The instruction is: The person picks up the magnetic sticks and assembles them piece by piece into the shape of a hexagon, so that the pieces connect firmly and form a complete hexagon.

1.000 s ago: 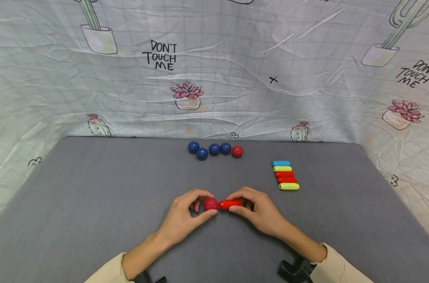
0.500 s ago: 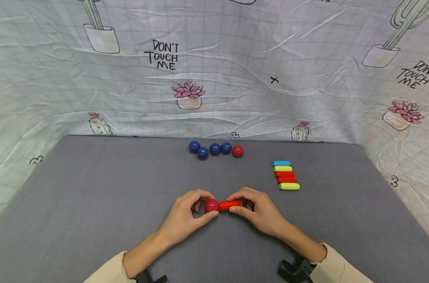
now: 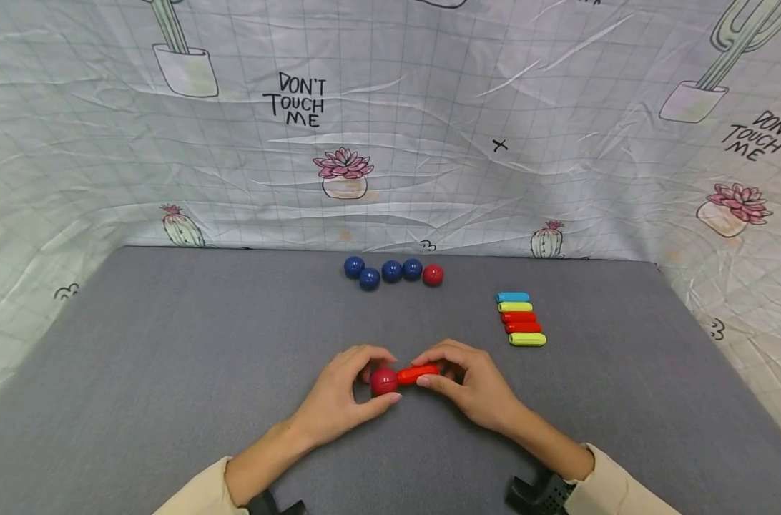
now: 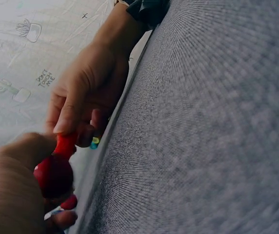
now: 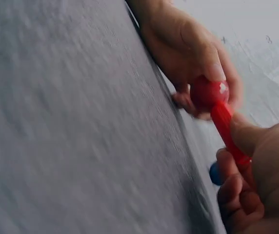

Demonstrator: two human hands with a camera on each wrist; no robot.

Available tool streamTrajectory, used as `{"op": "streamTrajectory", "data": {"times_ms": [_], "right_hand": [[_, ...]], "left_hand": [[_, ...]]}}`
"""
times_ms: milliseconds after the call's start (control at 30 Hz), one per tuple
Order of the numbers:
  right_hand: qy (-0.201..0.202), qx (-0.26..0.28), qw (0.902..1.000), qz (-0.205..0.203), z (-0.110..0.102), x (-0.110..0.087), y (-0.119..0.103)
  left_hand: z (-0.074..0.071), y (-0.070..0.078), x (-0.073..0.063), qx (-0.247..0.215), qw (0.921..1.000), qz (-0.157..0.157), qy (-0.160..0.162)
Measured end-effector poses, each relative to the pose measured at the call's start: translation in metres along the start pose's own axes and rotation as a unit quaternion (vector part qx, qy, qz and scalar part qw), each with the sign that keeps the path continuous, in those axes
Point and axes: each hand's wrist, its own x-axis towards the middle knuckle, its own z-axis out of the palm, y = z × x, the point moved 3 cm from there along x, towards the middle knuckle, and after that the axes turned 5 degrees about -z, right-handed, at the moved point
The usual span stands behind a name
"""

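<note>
My left hand (image 3: 339, 390) curls its thumb and fingers loosely round a red ball (image 3: 384, 381), with a small gap visible at the index fingertip. My right hand (image 3: 470, 383) pinches a short red plastic stick (image 3: 416, 374) between thumb and fingers. The stick's left end meets the ball, and the pair lies at a slight tilt. In the right wrist view, the left thumb overlaps the ball (image 5: 209, 93), and the stick (image 5: 223, 126) runs from it into the right fingers. The left wrist view shows the ball (image 4: 54, 175) dark, partly behind the left hand.
Several blue balls (image 3: 392, 271) and one red ball (image 3: 433, 275) lie at the back of the grey table (image 3: 172, 343). To the right, a column of short sticks has blue (image 3: 513, 297), yellow (image 3: 527, 340) and red (image 3: 522, 327) ones. A printed cloth (image 3: 429, 179) hangs behind.
The ball and stick, slightly apart a second ago, now touch. The left fingers have spread a little wider round the ball, which has turned and dipped slightly. The stick has tilted.
</note>
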Motion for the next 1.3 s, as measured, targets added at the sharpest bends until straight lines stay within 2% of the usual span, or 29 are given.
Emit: {"op": "streamTrajectory", "data": {"times_ms": [167,300,433,567,633,733,900,1000,1200,1300], "right_hand": [[0.025,0.041,0.9982,-0.035,0.002,0.002,-0.030],[0.035,0.075,0.9963,-0.023,0.003,0.002,-0.037],[0.041,0.090,0.9948,-0.024,0.005,0.001,-0.030],[0.039,0.082,0.9958,-0.017,0.005,0.000,-0.014],[0.042,0.075,0.9962,-0.012,0.000,0.003,-0.013],[0.060,0.054,0.9967,-0.005,-0.012,0.012,-0.023],[0.119,0.019,0.9926,0.015,-0.036,0.038,-0.044],[0.154,0.010,0.9877,0.025,-0.044,0.053,-0.037],[0.239,0.002,0.9710,0.012,-0.049,0.072,0.019],[0.238,-0.031,0.9709,0.006,-0.045,0.074,0.039]], "left_hand": [[0.002,0.003,0.000,-0.016,0.9993,0.024,-0.022],[0.003,0.006,0.001,-0.011,0.9993,0.032,-0.019],[0.005,0.006,0.001,-0.010,0.9993,0.034,-0.011],[0.006,0.006,0.000,-0.017,0.9996,0.023,0.000],[0.006,0.006,0.000,-0.020,0.9997,0.014,0.008],[0.004,0.005,0.001,-0.021,0.9995,-0.001,0.025],[0.002,0.003,0.001,-0.028,0.9981,-0.032,0.045],[0.001,0.002,0.001,-0.034,0.9976,-0.036,0.049],[0.001,0.000,0.001,-0.037,0.9974,-0.032,0.053],[0.001,0.000,0.001,-0.038,0.9972,-0.032,0.054]]}}
